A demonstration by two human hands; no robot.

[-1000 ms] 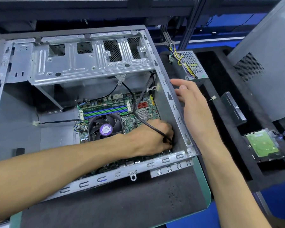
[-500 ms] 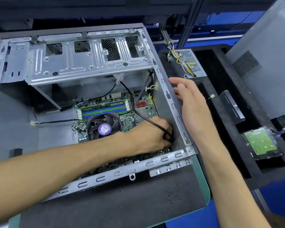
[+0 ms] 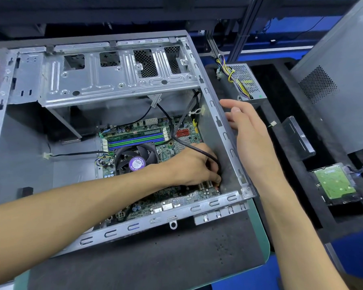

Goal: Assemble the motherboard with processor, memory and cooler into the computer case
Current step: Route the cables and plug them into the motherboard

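The open grey computer case (image 3: 224, 130) lies on its side on a dark mat. Inside it sits the green motherboard (image 3: 176, 197), with blue and green memory slots (image 3: 134, 138) and a black cooler fan (image 3: 137, 159) with a purple label. My left hand (image 3: 193, 166) reaches into the case's near right corner, fingers curled down at the board's edge, where a thick black cable (image 3: 197, 150) ends. Whether the fingers pinch the cable's plug is hidden. My right hand (image 3: 252, 132) rests with straight fingers on the outside of the case's right wall.
A power supply (image 3: 246, 82) with yellow and black wires lies right of the case. A hard drive (image 3: 336, 183) and a dark flat part (image 3: 298, 139) lie in black foam trays at the right. A grey side panel (image 3: 342, 80) leans at the far right.
Both hands stay almost still. The left hand has shifted slightly toward the board's near right corner, and the view has moved a little.
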